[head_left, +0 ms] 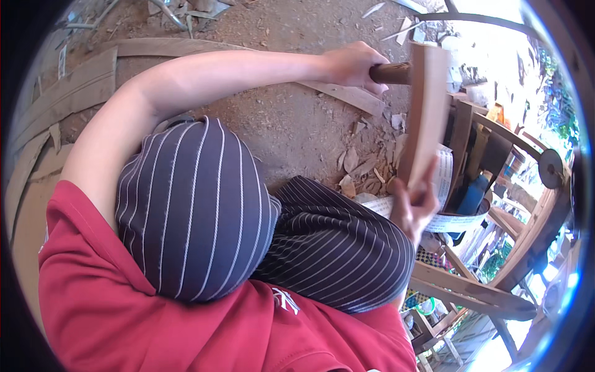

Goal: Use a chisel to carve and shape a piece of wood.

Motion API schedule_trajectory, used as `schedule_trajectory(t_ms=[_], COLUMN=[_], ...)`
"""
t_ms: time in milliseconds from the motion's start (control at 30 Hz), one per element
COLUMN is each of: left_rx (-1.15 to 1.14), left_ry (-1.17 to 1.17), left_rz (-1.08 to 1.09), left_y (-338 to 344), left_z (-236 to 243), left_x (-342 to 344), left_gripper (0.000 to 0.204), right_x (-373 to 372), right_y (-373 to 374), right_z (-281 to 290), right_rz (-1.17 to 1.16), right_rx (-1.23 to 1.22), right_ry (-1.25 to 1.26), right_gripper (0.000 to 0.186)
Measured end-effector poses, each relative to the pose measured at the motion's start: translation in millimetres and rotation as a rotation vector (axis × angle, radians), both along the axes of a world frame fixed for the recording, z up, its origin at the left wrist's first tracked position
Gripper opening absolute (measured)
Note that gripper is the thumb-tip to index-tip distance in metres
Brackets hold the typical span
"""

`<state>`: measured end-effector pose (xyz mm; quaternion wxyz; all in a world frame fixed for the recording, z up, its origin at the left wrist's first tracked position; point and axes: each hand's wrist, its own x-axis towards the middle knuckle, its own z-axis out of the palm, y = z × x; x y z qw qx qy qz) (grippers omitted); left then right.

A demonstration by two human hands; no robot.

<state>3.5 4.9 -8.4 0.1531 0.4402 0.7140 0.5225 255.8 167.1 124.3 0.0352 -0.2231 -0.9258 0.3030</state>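
My left hand (354, 65) reaches across from the left with its fingers closed round a short, dark brown wooden rod (390, 73). The rod's right end meets or passes behind a pale wooden board (423, 118); I cannot tell which. My right hand (414, 208) grips the lower end of this board, thumb and fingers on either side. The board stands roughly upright in view, slightly tilted, and its edges are a little blurred. My knees, in dark striped trousers (192, 211), are bent below my left arm.
Bare earth with wood chips (350, 161) and dry leaves lies ahead. Long planks (80, 87) lie on the left and behind my left arm. On the right are a wooden frame (471, 291), a curved white printed strip (458, 222), a blue object (474, 195) and a round dark disc (550, 168).
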Motion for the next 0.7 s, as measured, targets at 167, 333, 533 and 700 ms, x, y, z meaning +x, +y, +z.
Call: schedule_trajectory(t_ms=[167,333,533,700], left_rx=[0.027,0.28,0.38,0.186], left_ry=[-0.037,-0.443,-0.526,-0.446], left_rz=[0.024,0.096,0.243,0.36], left_y=[-2.9,-21.3,-68.9,-107.7], left_z=[-12.7,8.6,25.0,6.7], left_x=[-13.1,-42.1,-60.8,-57.4], left_gripper=[0.037,0.022,0.023,0.022], right_x=[-6.5,-24.3,-35.8,-37.2], right_y=[-2.3,-3.2,-36.6,-43.0], right_z=[18.0,-38.6,-105.7,-148.9], right_rz=[-0.086,-0.162,-0.184,-0.18], right_rx=[-0.425,-0.23,-0.164,-0.118], right_ry=[0.592,0.404,0.15,0.057], right_gripper=[0.096,0.091,0.084,0.081])
